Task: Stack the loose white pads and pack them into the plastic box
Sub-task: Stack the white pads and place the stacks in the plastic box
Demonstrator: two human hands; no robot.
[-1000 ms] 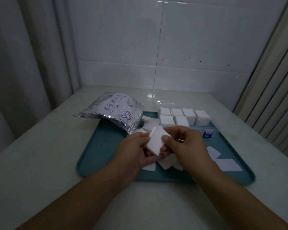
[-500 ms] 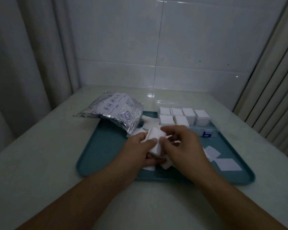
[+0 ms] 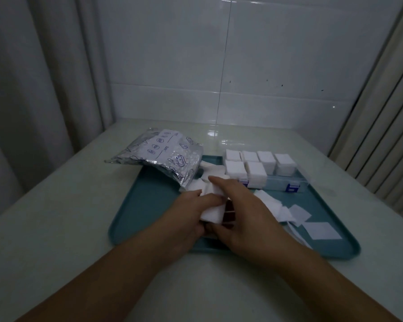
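Because the white pads look thin, soft and nearly weightless, the stack between the two hands will probably slump or fan out unless it is pinched across its flat faces, with fingers squaring the edges; taking it by one corner would likely let sheets slide apart. The left hand has its fingers curled under and around the stack, holding it just above the tray, so that grip is closed on the pads. The right hand lies over the stack's top and right side with fingers bent against it, pressing or tidying it; whether its thumb also pinches the pads is hidden. More loose pads lie flat and scattered on the right part of the tray, square, matte and fibrous-looking, some overlapping. At the tray's far side stands the plastic box, clear and rigid, with blue catches on its front wall; six neat stacks already fill compartments, and the near-right part looks unfilled, so that is a likely place for this stack. A crinkled, shiny foil bag lies over the tray's far-left corner, more pads spilling at its mouth. The tray is smooth teal plastic with rounded corners, resting on a pale, glossy surface.
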